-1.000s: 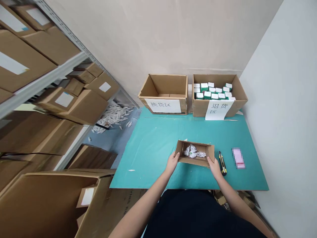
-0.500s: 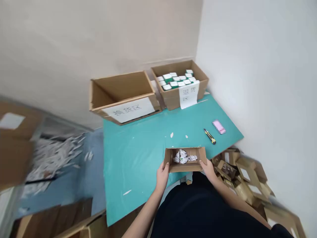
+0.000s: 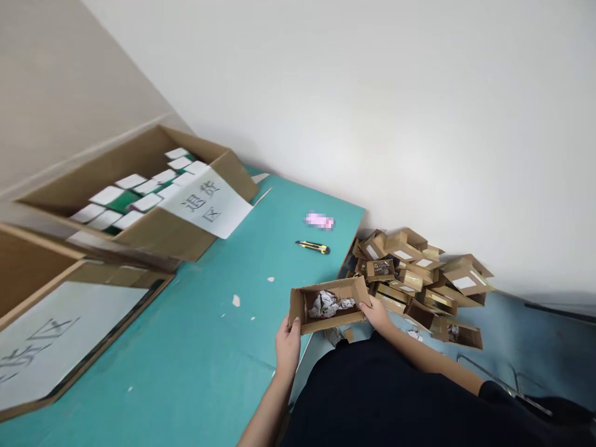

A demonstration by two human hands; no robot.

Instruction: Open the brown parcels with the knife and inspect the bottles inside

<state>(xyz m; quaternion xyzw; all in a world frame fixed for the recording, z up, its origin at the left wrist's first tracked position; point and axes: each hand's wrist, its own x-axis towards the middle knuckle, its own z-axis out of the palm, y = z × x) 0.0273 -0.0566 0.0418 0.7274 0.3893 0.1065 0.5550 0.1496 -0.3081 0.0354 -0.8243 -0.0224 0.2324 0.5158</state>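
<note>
Small open carton [image 3: 333, 321]: here it is, just below the middle of the frame, gripped at both ends, its open top up and overlapping the table's edge in view (whether it touches the table, I can't tell).
Crumpled paper [image 3: 326, 304]: white, printed, sitting inside that carton.
Left hand [image 3: 287, 347]: closed on the carton's left end, thumb up over the near corner.
Right hand [image 3: 376, 311]: gripping the opposite end, thumb at the wall.
Utility knife [image 3: 313, 247]: yellow and black, lying just beyond the carton on the teal tabletop [image 3: 200, 347].
Pink item [image 3: 319, 220]: right behind the knife, pixelated past naming.
Returns box [image 3: 153, 233]: upper left, a big carton packed with white-topped green boxes [image 3: 125, 198], a handwritten sign [image 3: 209, 202] hanging down its front.
Neighbouring box [image 3: 28, 254]: cut off at the left edge, signed too.
Carton pile [image 3: 414, 267]: heaped right of the table, against the white wall.
</note>
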